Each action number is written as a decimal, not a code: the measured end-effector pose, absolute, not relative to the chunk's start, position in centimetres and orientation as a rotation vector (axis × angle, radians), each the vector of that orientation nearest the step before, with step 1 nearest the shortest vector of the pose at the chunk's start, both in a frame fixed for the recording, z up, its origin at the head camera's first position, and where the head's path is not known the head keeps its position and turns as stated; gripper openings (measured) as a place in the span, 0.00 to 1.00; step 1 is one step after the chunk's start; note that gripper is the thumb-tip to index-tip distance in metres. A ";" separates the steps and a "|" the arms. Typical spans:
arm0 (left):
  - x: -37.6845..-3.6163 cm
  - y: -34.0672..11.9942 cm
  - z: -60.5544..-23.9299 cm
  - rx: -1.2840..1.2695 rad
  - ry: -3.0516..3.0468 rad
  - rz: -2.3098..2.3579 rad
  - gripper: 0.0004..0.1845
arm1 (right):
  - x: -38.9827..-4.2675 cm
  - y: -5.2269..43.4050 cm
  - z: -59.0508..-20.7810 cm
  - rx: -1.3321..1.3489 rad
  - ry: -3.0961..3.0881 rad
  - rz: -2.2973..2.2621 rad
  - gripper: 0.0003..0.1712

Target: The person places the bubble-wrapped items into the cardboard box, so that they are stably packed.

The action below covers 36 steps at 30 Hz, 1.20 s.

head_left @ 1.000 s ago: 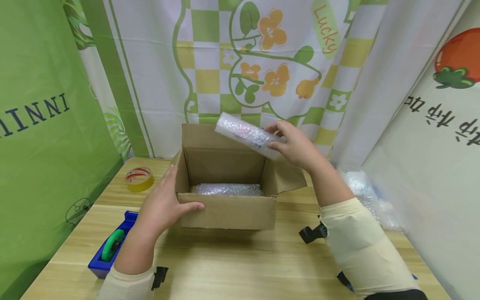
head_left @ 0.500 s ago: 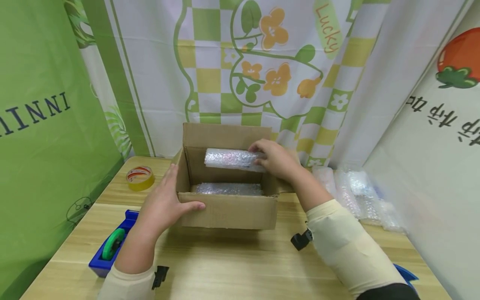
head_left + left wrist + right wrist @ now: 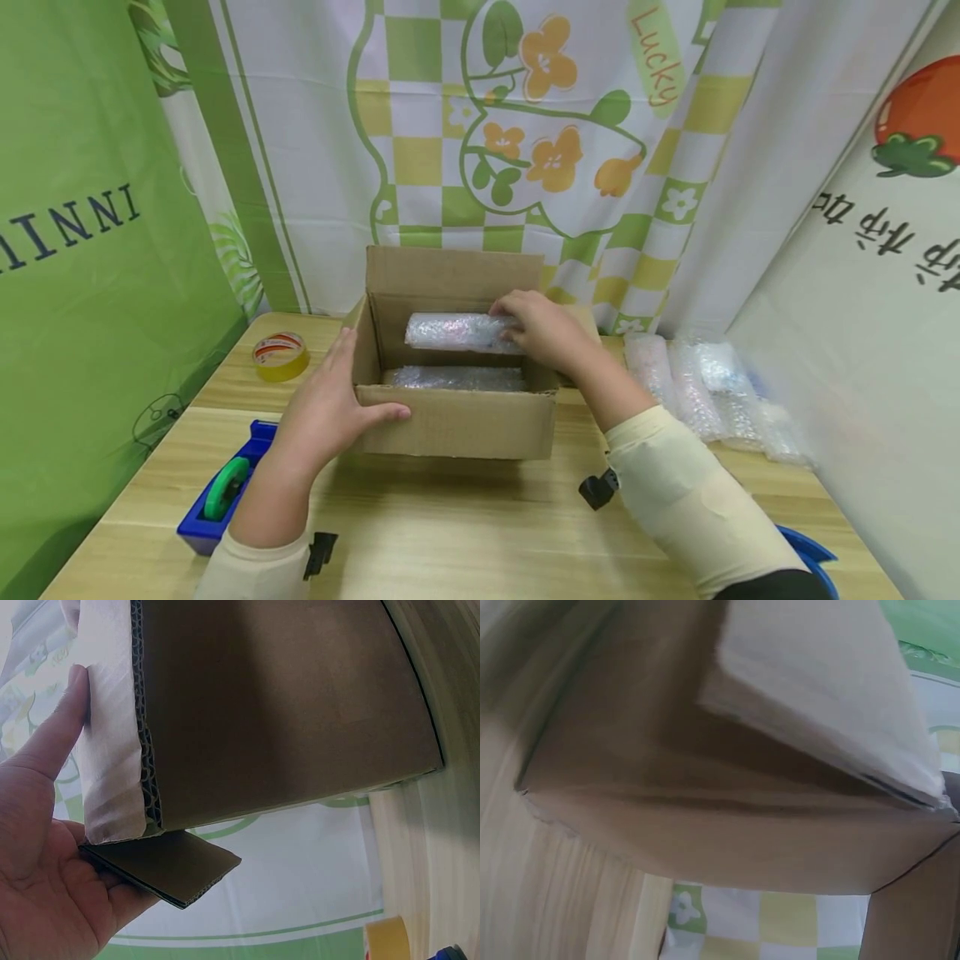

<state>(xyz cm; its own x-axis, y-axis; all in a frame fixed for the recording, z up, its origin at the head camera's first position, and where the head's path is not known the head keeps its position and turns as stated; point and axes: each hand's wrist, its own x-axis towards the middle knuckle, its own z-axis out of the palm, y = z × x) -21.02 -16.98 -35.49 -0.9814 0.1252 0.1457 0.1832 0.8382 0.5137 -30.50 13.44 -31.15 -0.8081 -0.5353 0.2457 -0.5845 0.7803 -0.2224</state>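
Observation:
An uncapped cardboard box point(image 3: 453, 425) stands mid-table with its flaps spread. My left hand point(image 3: 322, 408) holds its near left corner, thumb along the front flap and fingers at the side; in the left wrist view the thumb lies on the pale flap point(image 3: 112, 750) and the fingers pass behind a smaller side flap point(image 3: 172, 870). Inside the box opening, my right hand point(image 3: 547, 333) pinches the right end of a bubble-wrapped roll point(image 3: 453, 332). Another bubble-wrapped package point(image 3: 459, 378) lies lower in the box, nearer the front. The right wrist view shows the box's outer side and a flap point(image 3: 825, 697), not the hand.
Several bubble-wrapped packages point(image 3: 693, 387) lie at the back right of the table. A roll of yellow tape point(image 3: 280, 357) sits at the back left, and a blue tape dispenser point(image 3: 225, 492) with a green wheel is beside my left forearm. Something blue point(image 3: 810, 550) shows behind my right sleeve.
My right hand has carried the bubble-wrapped roll left and down from above the box's right flap into the opening, levelling it from its tilt. My left hand has stayed on the corner.

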 end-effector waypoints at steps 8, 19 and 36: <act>-20.9 -16.9 -35.5 -0.239 -2.912 -0.830 0.74 | -30.1 13.6 -31.7 0.804 -2.791 0.468 0.18; -21.0 -16.8 -35.5 -0.244 -2.911 -0.845 0.74 | -29.5 17.7 -28.2 0.586 -2.694 0.715 0.24; -20.9 -17.0 -35.4 -0.248 -2.906 -0.833 0.74 | -29.0 28.3 -29.2 -0.051 -2.823 0.813 0.54</act>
<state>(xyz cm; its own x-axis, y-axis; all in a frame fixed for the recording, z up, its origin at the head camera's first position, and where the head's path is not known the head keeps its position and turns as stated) -20.93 -17.00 -35.43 -0.9808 0.1264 0.1486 0.1860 0.8361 0.5161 -29.04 28.32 -29.22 -0.9789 0.0889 0.1842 -0.0226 0.8479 -0.5297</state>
